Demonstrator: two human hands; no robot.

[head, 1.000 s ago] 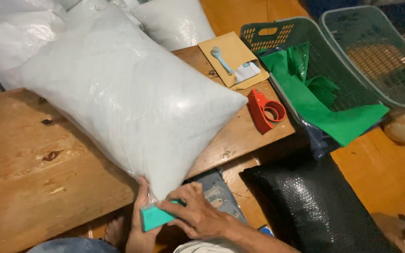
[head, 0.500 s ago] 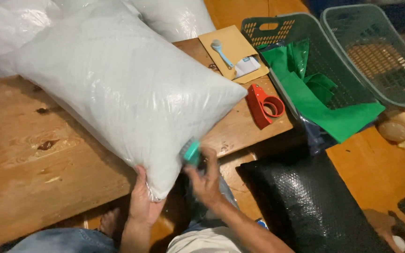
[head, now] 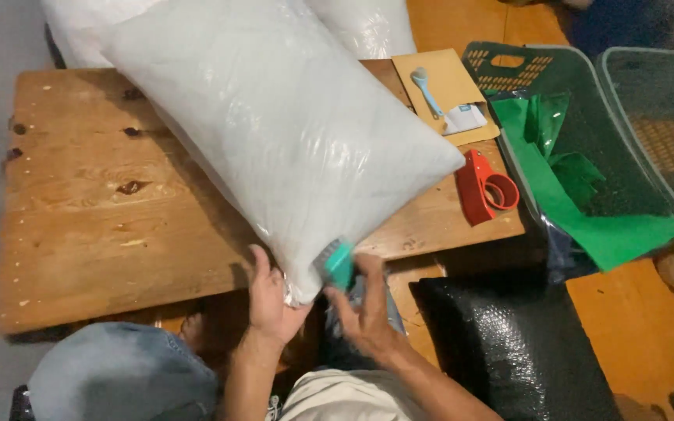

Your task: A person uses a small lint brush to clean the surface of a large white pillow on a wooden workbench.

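A large white pillow (head: pixel 274 132) wrapped in clear plastic lies across the wooden table (head: pixel 103 226), its near corner hanging over the front edge. My left hand (head: pixel 271 300) grips that near corner from below. My right hand (head: pixel 364 312) holds a small teal object (head: pixel 339 263) pressed against the pillow's near edge, just right of my left hand.
A red tape dispenser (head: pixel 484 187) lies near the table's right edge. Behind it a brown envelope (head: pixel 442 90) carries a light blue tool and a small packet. Green sheets (head: pixel 579 203) spill from a green basket (head: pixel 563 78). A black bubble-wrap bag (head: pixel 509 351) is on the floor. More white pillows lie behind.
The pillow has slid toward me and left on the table. My right hand lifted the teal object from below the table edge up against the pillow's near corner.
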